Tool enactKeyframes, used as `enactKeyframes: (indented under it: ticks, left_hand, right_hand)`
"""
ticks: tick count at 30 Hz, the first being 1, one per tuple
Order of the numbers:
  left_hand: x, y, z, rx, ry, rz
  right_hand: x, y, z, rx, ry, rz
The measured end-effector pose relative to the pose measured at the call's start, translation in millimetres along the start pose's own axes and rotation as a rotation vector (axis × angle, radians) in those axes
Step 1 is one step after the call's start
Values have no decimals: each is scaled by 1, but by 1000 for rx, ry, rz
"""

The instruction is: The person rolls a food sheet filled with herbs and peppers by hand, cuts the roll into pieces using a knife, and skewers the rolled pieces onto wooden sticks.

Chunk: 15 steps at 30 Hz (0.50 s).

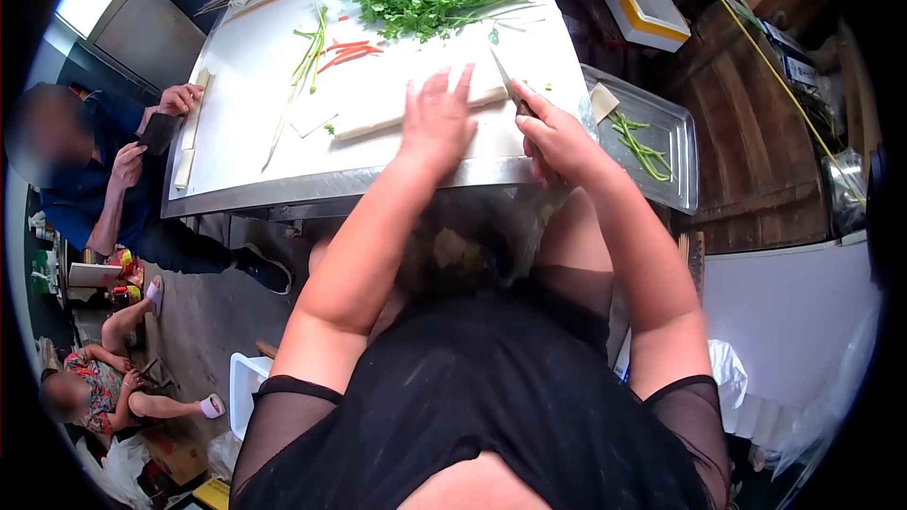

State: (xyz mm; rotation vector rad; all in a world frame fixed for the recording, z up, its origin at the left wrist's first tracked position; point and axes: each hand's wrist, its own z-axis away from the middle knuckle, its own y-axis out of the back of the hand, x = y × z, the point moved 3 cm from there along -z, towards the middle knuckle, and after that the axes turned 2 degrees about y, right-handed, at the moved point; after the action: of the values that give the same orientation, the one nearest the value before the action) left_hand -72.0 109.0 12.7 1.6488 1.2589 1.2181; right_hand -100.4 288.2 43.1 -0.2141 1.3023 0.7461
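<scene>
Along the near part of the white tabletop point(244, 85) lies a pale roll point(370, 121), long, slim and smooth. Its long axis runs left to right on a slight slant, the left end nearer, the right end farther off. The left hand point(440, 123) rests palm down over the roll's middle, fingers spread and pointing to the far side; its grip is flat and closes round nothing. The right hand point(559, 140) has its grip curled tightly about a knife point(504, 73), whose thin, tapering metal blade points far and a little left, beside the roll's right end; I cannot tell whether they touch. Beyond lies a feathery bunch of leafy greens point(406, 6), its stalks pointing right. Left of it are slender, glossy red strips point(350, 55) and long green stems point(307, 61) stretching from far to near. To the right, a shiny, rectangular tray point(676, 138) holds cut green pieces point(650, 157). At the far left, a person sits by the tabletop's metal edge.
</scene>
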Motion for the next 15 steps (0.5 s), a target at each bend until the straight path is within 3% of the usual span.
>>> enactKeyframes:
  ticks: [6, 15]
  left_hand:
    - [-61, 10, 23, 73, 142, 92]
    - [-43, -6, 18, 128, -88, 121]
  right_hand:
    - [5, -36, 35, -49, 20, -257]
    - [7, -70, 34, -38, -97, -220]
